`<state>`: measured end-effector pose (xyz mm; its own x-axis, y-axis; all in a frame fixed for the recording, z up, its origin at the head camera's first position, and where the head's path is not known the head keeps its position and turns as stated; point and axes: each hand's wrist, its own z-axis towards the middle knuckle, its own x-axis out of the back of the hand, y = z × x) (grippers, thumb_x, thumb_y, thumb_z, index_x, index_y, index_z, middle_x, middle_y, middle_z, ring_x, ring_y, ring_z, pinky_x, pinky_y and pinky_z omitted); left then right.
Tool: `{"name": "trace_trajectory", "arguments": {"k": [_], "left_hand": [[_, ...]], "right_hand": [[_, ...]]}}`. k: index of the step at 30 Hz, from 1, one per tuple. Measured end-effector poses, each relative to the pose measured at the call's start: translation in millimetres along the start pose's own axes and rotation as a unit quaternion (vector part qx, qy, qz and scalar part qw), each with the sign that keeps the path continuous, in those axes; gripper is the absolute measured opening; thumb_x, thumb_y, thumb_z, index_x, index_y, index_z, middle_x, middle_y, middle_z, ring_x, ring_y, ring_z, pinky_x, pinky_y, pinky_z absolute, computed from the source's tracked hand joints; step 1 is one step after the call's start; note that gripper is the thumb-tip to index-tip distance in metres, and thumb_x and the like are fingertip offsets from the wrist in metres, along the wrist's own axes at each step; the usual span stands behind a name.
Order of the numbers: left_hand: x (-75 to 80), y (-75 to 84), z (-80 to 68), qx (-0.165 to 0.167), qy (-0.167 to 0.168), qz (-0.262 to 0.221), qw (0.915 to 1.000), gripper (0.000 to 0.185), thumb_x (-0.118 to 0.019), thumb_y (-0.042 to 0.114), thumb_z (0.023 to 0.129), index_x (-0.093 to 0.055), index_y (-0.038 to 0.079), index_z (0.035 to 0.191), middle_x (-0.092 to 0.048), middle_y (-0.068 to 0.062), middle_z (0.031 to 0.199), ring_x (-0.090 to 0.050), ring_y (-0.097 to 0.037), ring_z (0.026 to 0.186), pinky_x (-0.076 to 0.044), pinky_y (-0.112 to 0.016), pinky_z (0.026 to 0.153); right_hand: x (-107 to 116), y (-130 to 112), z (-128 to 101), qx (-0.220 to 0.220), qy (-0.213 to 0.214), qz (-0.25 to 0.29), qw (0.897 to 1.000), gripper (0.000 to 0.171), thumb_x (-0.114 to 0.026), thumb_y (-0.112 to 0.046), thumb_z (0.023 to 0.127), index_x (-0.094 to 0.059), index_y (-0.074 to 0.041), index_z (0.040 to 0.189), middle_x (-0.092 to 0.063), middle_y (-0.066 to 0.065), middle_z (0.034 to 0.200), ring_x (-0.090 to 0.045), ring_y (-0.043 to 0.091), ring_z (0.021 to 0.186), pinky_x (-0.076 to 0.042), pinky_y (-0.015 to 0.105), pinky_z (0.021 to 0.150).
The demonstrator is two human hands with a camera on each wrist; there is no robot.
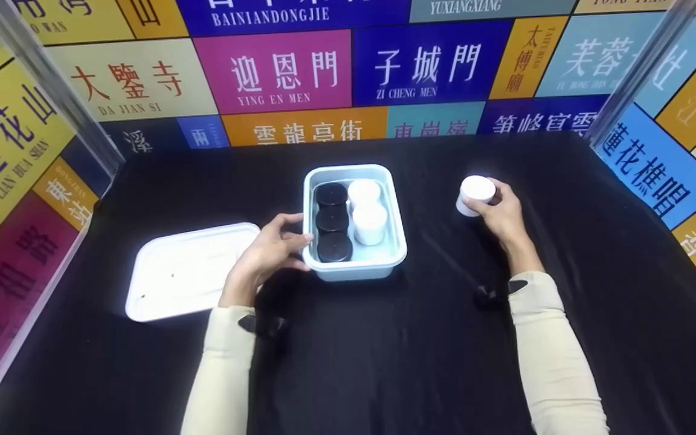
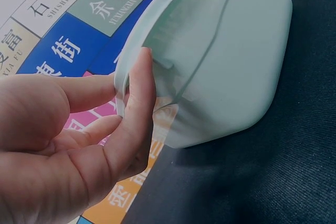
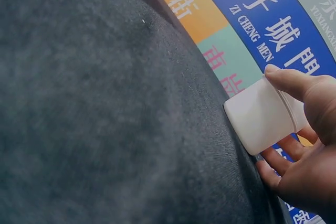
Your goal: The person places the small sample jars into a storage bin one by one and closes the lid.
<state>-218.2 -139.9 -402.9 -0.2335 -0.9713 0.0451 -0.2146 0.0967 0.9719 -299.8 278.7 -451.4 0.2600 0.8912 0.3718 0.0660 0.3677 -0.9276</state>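
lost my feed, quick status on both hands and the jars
Left hand grips the bin rim. Right hand holds a white jar tilted off the cloth. Five jars in bin, nothing between.

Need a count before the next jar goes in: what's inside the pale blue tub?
The tub holds three black-lidded jars in a left row and two white jars beside them. Their lower parts and the tub floor beneath them are hidden.

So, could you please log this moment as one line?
left hand grips bin rim | right hand holds white jar on cloth | bin: three black-lidded jars, two white
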Motion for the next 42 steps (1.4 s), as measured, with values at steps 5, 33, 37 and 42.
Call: {"name": "trace_trajectory", "arguments": {"k": [5,33,37,42], "left_hand": [[-0.3,1.1,0.3,0.0,-0.001,-0.002,1.0,0.057,-0.059,0.005,0.099,-0.032,0.001,0.15,-0.062,-0.019,0.107,-0.067,-0.019,0.076,-0.066,-0.032,0.061],[-1.2,1.7,-1.4,0.0,0.001,0.011,0.9999,0.057,-0.059,0.005,0.099,-0.033,0.002,0.15,-0.064,-0.02,0.105,-0.068,-0.019,0.076,-0.067,-0.032,0.063],[-1.3,1.6,-1.4,-0.002,-0.001,0.008,1.0,0.056,-0.059,0.004,0.099,-0.033,0.002,0.15,-0.064,-0.02,0.106,-0.068,-0.019,0.076,-0.067,-0.032,0.063],[-1.2,1.6,-1.1,-0.003,-0.001,0.005,1.0,0.056,-0.059,0.004,0.099,-0.034,0.002,0.149,-0.064,-0.019,0.105,-0.068,-0.019,0.076,-0.067,-0.032,0.063]], "right_hand": [[-1,-3,-1,0.003,0.008,0.006,1.0,0.078,-0.079,-0.019,0.085,-0.039,0.0,0.15,-0.05,0.024,0.145,-0.051,0.027,0.126,-0.047,0.026,0.104],[-5,-58,-23,0.062,-0.001,-0.044,0.997,0.073,-0.08,-0.018,0.083,-0.043,0.001,0.143,-0.054,0.022,0.137,-0.051,0.03,0.121,-0.044,0.036,0.105],[-6,-69,-29,0.064,0.0,-0.037,0.997,0.073,-0.081,-0.02,0.082,-0.043,0.001,0.141,-0.055,0.02,0.136,-0.052,0.029,0.12,-0.045,0.032,0.103],[-5,-85,-37,0.08,0.003,-0.029,0.996,0.072,-0.082,-0.022,0.081,-0.045,0.0,0.139,-0.057,0.019,0.135,-0.053,0.028,0.119,-0.044,0.031,0.1]]}}
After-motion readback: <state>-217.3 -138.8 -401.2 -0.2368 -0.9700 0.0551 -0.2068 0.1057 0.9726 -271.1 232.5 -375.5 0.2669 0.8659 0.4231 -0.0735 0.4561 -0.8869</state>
